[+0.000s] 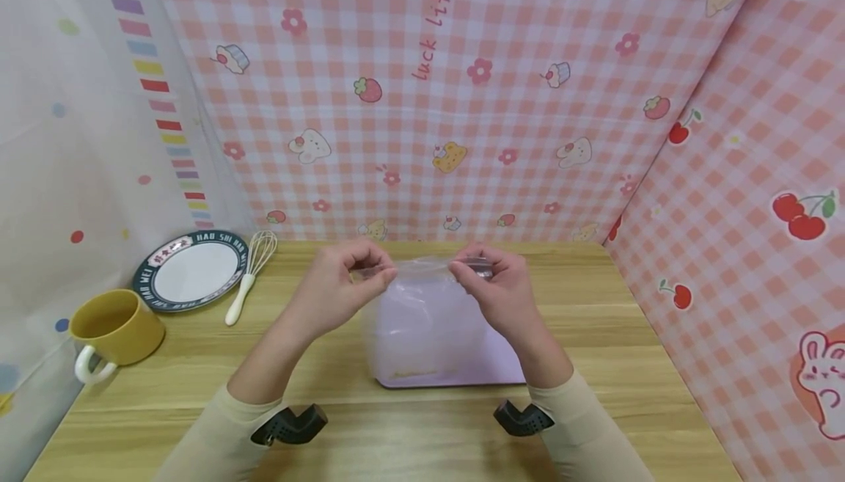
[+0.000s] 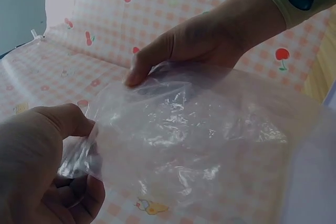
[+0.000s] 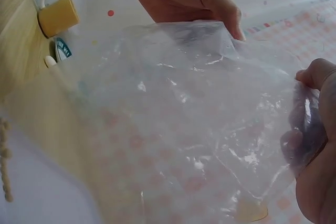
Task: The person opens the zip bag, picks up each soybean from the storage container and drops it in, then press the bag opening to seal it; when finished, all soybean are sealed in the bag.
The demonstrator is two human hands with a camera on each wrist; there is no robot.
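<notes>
A clear plastic bag (image 1: 419,313) hangs between my two hands, its top edge drawn level across the gap. My left hand (image 1: 339,287) pinches one end of that edge between thumb and fingers. At the other end, my right hand (image 1: 499,291) grips the edge in the same way. In the right wrist view the film (image 3: 173,98) looks creased and shiny, and some right-hand fingers show through it. Behind the bag, a lilac rectangular board (image 1: 505,361) on the table is partly covered by bag and right hand.
On the left of the wooden table (image 1: 343,434) are a yellow mug (image 1: 135,331) with a white handle, a dark-rimmed white plate (image 1: 198,276) and a whisk (image 1: 247,280). Pink checked cloth (image 1: 409,159) hangs at the back and right; a pale curtain (image 1: 79,166) hangs at the left.
</notes>
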